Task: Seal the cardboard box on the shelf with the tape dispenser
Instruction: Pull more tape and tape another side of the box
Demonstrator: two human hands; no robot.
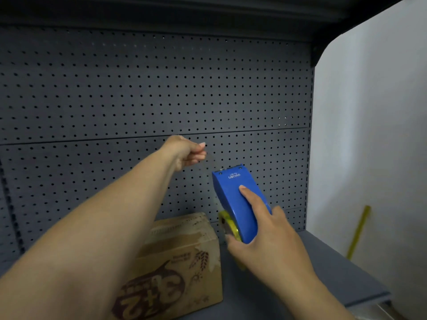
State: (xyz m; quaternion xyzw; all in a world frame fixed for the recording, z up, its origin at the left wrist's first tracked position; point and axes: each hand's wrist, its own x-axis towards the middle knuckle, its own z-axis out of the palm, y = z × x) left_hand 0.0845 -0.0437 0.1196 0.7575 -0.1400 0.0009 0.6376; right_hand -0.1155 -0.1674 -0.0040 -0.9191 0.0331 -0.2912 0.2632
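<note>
Here, in the head view, the right hand [265, 232] holds the blue tape dispenser [238, 202] raised above the shelf [323, 262], forefinger flat along its back to steady it, thumb by the yellowish tape roll [227, 224]. The left hand [187, 151] is up near the pegboard [138, 88], fingertips pinched together, likely drawing out clear tape, though no strip is visible. The cardboard box [182, 257] sits on the shelf below both arms, flaps down, awaiting the tape
</note>
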